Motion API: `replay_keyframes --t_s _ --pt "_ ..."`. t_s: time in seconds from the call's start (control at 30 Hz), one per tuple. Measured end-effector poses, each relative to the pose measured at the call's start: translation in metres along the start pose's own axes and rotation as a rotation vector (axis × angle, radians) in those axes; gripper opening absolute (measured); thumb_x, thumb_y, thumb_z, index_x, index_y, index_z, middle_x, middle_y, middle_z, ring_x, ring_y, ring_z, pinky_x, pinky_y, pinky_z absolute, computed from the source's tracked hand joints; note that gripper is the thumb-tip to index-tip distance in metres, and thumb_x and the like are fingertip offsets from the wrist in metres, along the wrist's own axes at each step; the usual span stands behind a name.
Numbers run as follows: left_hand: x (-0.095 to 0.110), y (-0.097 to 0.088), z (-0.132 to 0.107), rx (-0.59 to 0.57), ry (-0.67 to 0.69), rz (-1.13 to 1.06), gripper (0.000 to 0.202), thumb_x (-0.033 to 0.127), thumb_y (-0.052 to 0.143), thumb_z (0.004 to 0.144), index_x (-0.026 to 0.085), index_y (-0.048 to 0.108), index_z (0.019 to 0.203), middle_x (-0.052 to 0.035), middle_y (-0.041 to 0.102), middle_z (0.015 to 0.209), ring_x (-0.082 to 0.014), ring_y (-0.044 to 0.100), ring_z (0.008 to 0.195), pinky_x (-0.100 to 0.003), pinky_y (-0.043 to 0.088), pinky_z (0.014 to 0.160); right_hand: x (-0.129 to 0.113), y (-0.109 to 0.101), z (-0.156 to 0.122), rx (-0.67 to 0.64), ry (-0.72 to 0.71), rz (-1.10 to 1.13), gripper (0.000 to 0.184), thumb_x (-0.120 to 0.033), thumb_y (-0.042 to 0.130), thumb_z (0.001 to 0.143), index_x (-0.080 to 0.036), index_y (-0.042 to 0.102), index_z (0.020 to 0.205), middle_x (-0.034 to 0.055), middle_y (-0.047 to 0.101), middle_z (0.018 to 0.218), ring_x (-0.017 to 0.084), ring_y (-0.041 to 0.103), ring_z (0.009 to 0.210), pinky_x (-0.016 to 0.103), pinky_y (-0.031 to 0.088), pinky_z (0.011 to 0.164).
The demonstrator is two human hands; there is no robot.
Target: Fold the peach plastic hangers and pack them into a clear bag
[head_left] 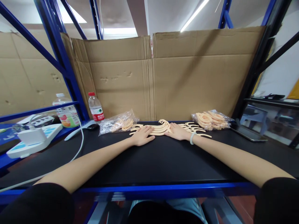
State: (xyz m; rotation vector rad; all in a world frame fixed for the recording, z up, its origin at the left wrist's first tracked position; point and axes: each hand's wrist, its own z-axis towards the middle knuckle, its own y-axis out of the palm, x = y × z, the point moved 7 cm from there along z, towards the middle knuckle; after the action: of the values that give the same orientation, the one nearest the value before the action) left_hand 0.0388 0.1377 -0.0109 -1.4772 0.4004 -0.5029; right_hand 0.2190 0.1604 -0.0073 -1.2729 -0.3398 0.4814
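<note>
Several cream clothes hangers (157,129) lie in a fanned row on the black tabletop, their curved hooks bunched near the middle. My left hand (141,136) rests flat over their left arms, palm down, with the fingers stretched out and the thumb apart. On the other side, my right hand (177,132) lies palm down across the hangers just right of the hooks, its fingers extended. Both hands touch the hangers and partly hide them; neither is wrapped around one. A pale bead bracelet (192,138) circles my right wrist.
Behind the hangers stands a cardboard panel (198,84). Clear bags of cream pieces lie left (120,122) and right (210,119). A red-capped water bottle (95,107), power strip (35,140) and white cable (80,146) are at left. A flat dark device (249,132) lies at right.
</note>
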Motion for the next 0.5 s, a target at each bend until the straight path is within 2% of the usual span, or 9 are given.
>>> replay_keyframes --t_s 0.2,0.3,0.4,0.5 --pt "-0.004 -0.001 0.004 0.022 0.003 -0.023 0.068 0.061 0.023 0.09 0.02 0.023 0.145 -0.0104 0.018 0.153 -0.0268 0.011 0.141 -0.053 0.008 0.111 0.003 0.001 0.005 -0.001 -0.01 -0.002 0.07 -0.062 0.032 0.089 -0.003 0.049 0.123 0.0241 0.052 0.126 0.033 0.046 0.118 0.041 0.032 0.098" --pt "-0.003 -0.005 0.001 0.073 -0.01 -0.048 0.069 0.059 0.027 0.09 0.017 0.023 0.145 -0.0125 0.02 0.152 -0.0272 0.015 0.141 -0.052 0.009 0.112 0.003 -0.003 0.002 0.037 -0.002 -0.007 0.075 -0.064 0.03 0.088 -0.001 0.048 0.124 0.0256 0.05 0.128 0.034 0.044 0.121 0.042 0.031 0.1" --pt "0.0 -0.014 -0.006 0.213 0.012 -0.038 0.065 0.052 0.033 0.09 0.014 0.027 0.143 -0.0142 0.029 0.149 -0.028 0.022 0.138 -0.05 0.014 0.112 0.002 -0.018 -0.007 0.17 0.029 -0.024 0.073 -0.06 0.028 0.09 -0.001 0.043 0.129 0.0253 0.044 0.135 0.035 0.037 0.128 0.044 0.026 0.104" --pt "0.005 -0.026 -0.018 0.381 0.075 0.022 0.053 0.039 0.04 0.089 0.012 0.038 0.135 -0.0147 0.044 0.139 -0.0275 0.036 0.131 -0.047 0.022 0.11 0.002 -0.04 -0.023 0.298 0.04 0.03 0.063 -0.054 0.027 0.093 -0.006 0.045 0.13 0.0207 0.051 0.129 0.031 0.044 0.122 0.041 0.031 0.101"
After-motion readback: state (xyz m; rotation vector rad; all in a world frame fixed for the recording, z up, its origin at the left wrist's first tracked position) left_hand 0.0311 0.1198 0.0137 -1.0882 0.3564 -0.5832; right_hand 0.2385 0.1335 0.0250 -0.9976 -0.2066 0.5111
